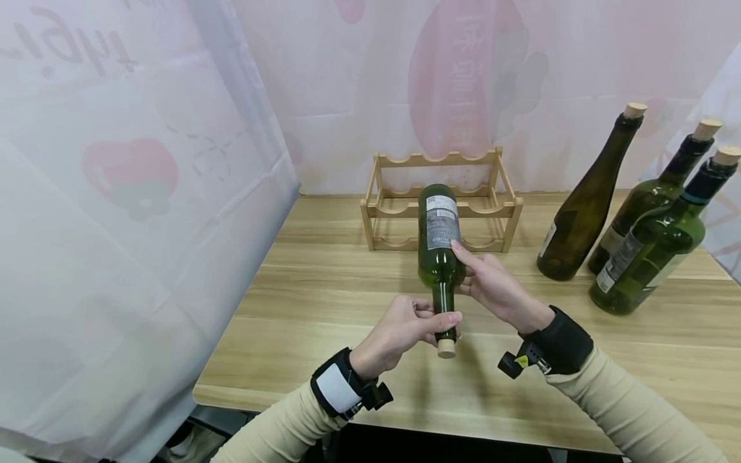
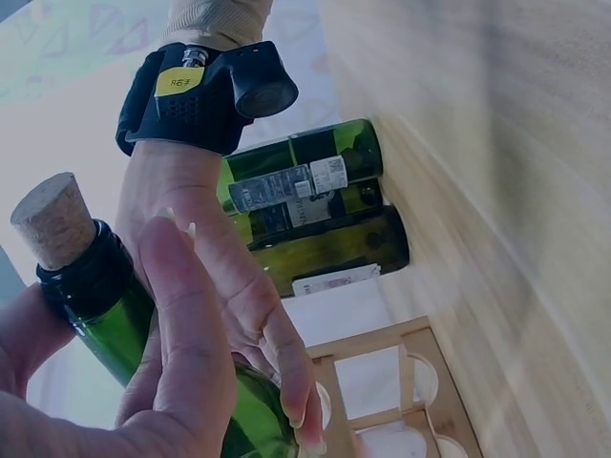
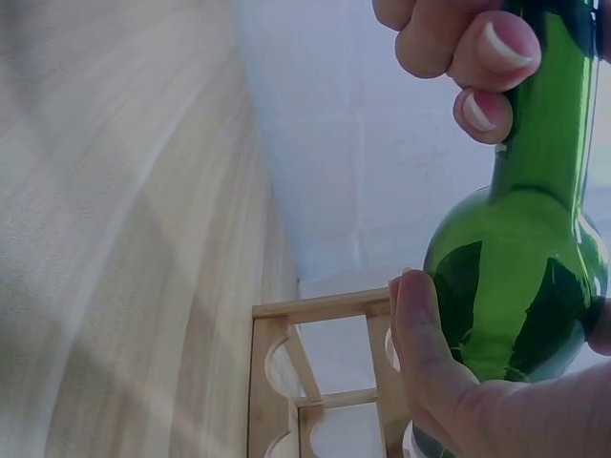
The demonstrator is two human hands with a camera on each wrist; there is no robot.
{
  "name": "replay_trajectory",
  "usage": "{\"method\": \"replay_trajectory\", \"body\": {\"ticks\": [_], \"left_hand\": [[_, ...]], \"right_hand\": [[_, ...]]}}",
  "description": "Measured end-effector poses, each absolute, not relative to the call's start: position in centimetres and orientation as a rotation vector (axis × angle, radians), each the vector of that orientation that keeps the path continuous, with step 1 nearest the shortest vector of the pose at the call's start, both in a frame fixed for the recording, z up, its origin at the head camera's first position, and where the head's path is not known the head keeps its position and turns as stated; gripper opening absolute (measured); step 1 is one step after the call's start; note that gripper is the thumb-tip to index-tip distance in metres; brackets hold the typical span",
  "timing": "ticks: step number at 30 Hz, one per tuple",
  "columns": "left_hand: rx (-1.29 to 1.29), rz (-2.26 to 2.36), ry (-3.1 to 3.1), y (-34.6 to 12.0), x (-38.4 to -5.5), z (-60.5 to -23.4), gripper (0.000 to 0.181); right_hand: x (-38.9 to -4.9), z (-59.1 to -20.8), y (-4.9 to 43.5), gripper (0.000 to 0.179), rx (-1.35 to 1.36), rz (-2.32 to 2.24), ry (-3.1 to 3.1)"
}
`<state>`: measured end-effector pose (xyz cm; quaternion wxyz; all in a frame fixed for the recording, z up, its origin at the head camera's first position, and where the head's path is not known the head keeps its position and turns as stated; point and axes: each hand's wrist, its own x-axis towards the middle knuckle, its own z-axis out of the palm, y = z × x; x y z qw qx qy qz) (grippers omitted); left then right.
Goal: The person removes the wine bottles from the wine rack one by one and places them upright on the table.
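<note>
Both hands hold a green wine bottle (image 1: 441, 257) over the table, its base toward the wooden wine rack (image 1: 382, 211) and its corked neck toward the person. The left hand (image 1: 402, 329) grips the neck just behind the cork (image 1: 446, 348), thumb across the top. Around the bottle's shoulder, the right hand (image 1: 494, 283) has its thumb on the label and its fingers underneath. In the right wrist view the right hand (image 3: 477, 405) cups the green glass (image 3: 516, 258) from below. The left wrist view shows the cork (image 2: 54, 221) sticking out past the left fingers.
Three corked bottles stand at the right: a slim brown-green bottle (image 1: 585, 199), a dark green bottle (image 1: 642, 204) and a bottle with a blue neck band (image 1: 654, 247). The wooden table (image 1: 301, 283) meets a printed curtain (image 1: 347, 83) behind the rack and at the left.
</note>
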<state>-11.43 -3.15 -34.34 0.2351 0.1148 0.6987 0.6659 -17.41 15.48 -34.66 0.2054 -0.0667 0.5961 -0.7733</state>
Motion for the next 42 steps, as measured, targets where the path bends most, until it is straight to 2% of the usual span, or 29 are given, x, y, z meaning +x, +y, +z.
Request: {"method": "replay_trajectory", "body": {"ticks": [23,33,42], "left_hand": [[0.338,1.84,1.935,-2.4,-12.0,-33.3,0.028],[0.371,1.858,1.922,-1.9,-12.0,-33.0,0.028],[0.351,1.852,1.926,-1.5,-12.2,-33.0,0.028]], "right_hand": [[-17.7,-33.4,16.1,0.051,-0.174,-2.18,1.69],[-17.9,-33.2,16.6,0.069,-0.171,-2.176,1.71],[-17.9,-32.9,17.0,0.059,-0.166,-2.168,1.721]]}}
